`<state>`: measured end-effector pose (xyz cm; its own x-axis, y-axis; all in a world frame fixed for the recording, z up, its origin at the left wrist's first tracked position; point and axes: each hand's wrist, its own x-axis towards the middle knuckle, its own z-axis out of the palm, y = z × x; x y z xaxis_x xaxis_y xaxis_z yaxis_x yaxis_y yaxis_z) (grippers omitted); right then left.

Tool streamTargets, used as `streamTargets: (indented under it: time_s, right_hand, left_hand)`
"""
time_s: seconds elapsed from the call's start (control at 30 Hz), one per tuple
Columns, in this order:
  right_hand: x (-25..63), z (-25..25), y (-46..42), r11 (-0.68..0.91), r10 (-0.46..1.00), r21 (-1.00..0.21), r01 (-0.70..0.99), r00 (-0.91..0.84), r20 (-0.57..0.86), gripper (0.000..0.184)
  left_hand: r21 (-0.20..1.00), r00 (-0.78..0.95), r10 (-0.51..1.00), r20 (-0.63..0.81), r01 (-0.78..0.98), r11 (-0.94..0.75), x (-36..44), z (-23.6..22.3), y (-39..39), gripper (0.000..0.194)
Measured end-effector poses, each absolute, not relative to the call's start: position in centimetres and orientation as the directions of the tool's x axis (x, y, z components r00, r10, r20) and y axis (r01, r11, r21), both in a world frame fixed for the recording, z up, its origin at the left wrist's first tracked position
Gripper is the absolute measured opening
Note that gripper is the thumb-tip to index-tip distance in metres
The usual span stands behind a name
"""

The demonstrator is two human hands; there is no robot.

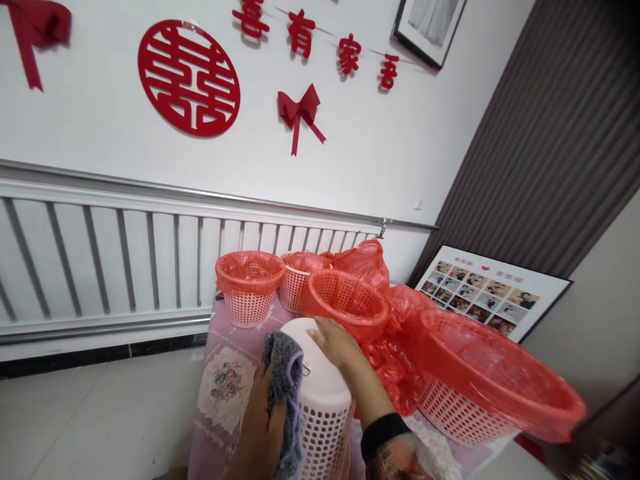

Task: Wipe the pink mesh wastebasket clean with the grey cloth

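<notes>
A white plastic wastebasket with a perforated side leans upside down in front of me, its smooth base facing up. My left hand is closed on a grey cloth with a pale purple edge, pressed against the left side of the wastebasket. Across the far part of the base lies my right hand, gripping its edge, with the fingertips partly out of sight. A small label shows on the base beside the cloth.
The table has a purple floral cloth. Several baskets lined with red plastic bags stand behind and right, including a small basket, a middle basket and a large basket. A radiator and photo board are behind.
</notes>
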<state>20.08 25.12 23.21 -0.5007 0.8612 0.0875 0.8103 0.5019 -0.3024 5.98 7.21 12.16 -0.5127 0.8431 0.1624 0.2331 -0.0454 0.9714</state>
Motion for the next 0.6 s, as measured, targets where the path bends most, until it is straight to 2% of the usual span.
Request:
streamTargets:
  time_s: [0.07,0.13,0.27,0.33,0.4,0.53,0.6]
  right_hand:
    - [20.1,23.1,25.2,0.499,0.862,-0.3,0.813,-0.5,0.077,0.064]
    - [20.1,23.1,25.3,0.493,0.865,-0.294,0.819,-0.496,0.068,0.064]
    - [20.1,23.2,25.1,0.491,0.867,-0.294,0.82,-0.494,0.069,0.064]
    - [20.0,23.4,25.0,0.491,0.866,-0.302,0.817,-0.494,0.072,0.063]
    - [20.0,23.5,24.8,0.489,0.868,-0.302,0.819,-0.492,0.071,0.063]
    - [20.0,23.6,24.8,0.49,0.868,-0.286,0.824,-0.493,0.066,0.063]
    - [20.0,23.5,25.0,0.491,0.866,-0.283,0.824,-0.496,0.06,0.063]
  left_hand:
    - [0.949,-0.492,0.836,0.243,0.3,-0.099,6.1,11.0,7.8,0.071]
    - [0.943,-0.511,0.825,0.24,0.325,-0.074,5.9,8.8,8.5,0.073]
    - [0.951,-0.591,0.805,-0.052,0.218,0.221,4.5,3.9,9.1,0.072]
    - [0.929,-0.598,0.789,-0.145,0.192,0.316,3.5,2.7,8.5,0.071]
    - [0.913,-0.606,0.779,-0.162,0.208,0.351,2.5,2.8,7.4,0.07]
    - [0.908,-0.599,0.8,-0.027,0.32,0.271,1.5,5.5,5.6,0.056]
    - [0.909,-0.596,0.802,-0.04,0.311,0.277,2.1,7.1,5.4,0.057]
